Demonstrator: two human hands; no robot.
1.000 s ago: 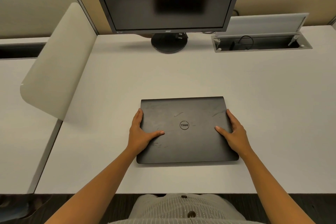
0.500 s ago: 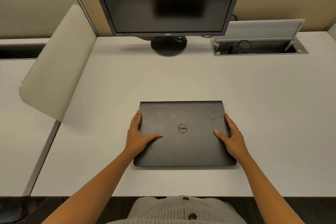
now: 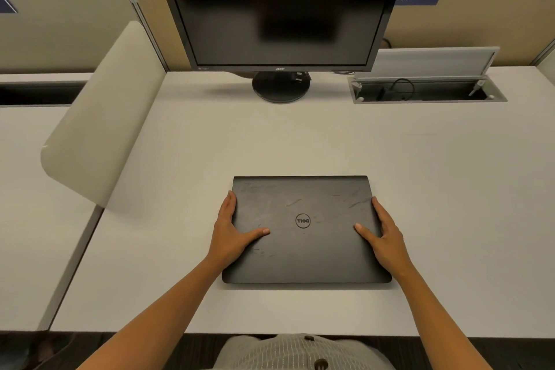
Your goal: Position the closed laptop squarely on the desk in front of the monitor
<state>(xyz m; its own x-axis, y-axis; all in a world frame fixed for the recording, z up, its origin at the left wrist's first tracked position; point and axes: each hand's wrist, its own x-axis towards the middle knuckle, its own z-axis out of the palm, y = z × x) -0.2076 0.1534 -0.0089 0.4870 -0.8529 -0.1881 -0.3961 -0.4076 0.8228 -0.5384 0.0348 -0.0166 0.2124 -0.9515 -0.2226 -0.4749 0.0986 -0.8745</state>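
A closed black laptop [image 3: 303,207] with a round logo lies flat on the pale desk [image 3: 192,159], its edges parallel to the desk's front edge. It sits a little right of the dark monitor [image 3: 279,9], whose round stand [image 3: 280,88] is at the back. My left hand [image 3: 232,234] grips the laptop's left edge, thumb resting on the lid. My right hand [image 3: 386,237] grips the right edge the same way.
An open cable tray [image 3: 426,93] with a raised flap and a black cord is sunk into the desk at the back right. A rounded beige divider panel [image 3: 99,117] stands along the left side. Partition walls run behind the desk.
The laptop has turned slightly from a small tilt to lie square with the desk edge. Both hands keep their hold on its sides. The view tilted up a little.
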